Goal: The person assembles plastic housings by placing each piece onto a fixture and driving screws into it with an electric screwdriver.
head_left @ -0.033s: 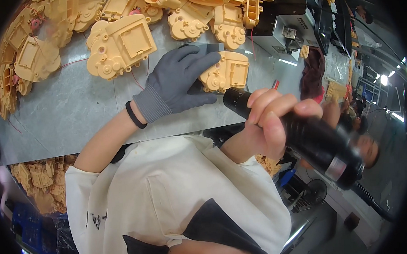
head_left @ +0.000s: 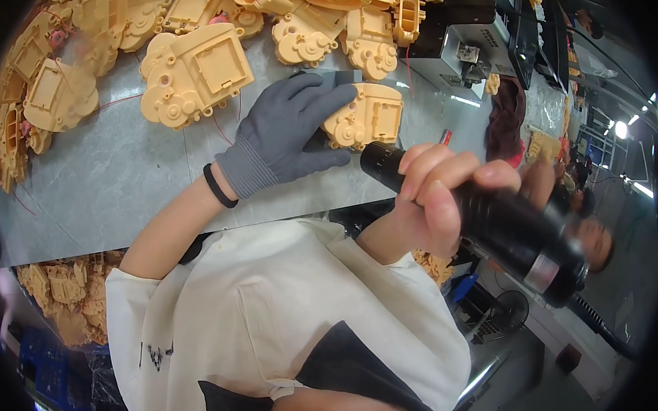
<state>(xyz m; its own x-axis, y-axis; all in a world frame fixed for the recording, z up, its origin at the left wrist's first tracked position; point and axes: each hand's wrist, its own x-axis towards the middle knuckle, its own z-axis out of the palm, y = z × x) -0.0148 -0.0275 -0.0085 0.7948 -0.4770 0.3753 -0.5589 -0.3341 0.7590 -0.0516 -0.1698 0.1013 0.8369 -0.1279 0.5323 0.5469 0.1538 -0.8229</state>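
My left hand (head_left: 284, 130), in a grey knit glove, grips a yellow plastic housing (head_left: 376, 112) by its left side. Its forefinger lies along the housing's upper left corner, and the thumb points toward its lower edge. Part of a dark grey block (head_left: 348, 76) shows behind the housing; the rest is hidden. My bare right hand (head_left: 440, 188) is wrapped round a black electric screwdriver (head_left: 494, 223), held slantwise. The screwdriver's ribbed nose is just below the housing's lower edge in the picture; its bit is not visible.
A larger-looking yellow housing (head_left: 196, 75) lies on the grey table (head_left: 142, 185) to the left, with thin red wires nearby. Piled yellow housings (head_left: 305, 32) line the far side. At the far right stand a metal-fronted machine (head_left: 470, 57) and a dark cloth (head_left: 507, 118).
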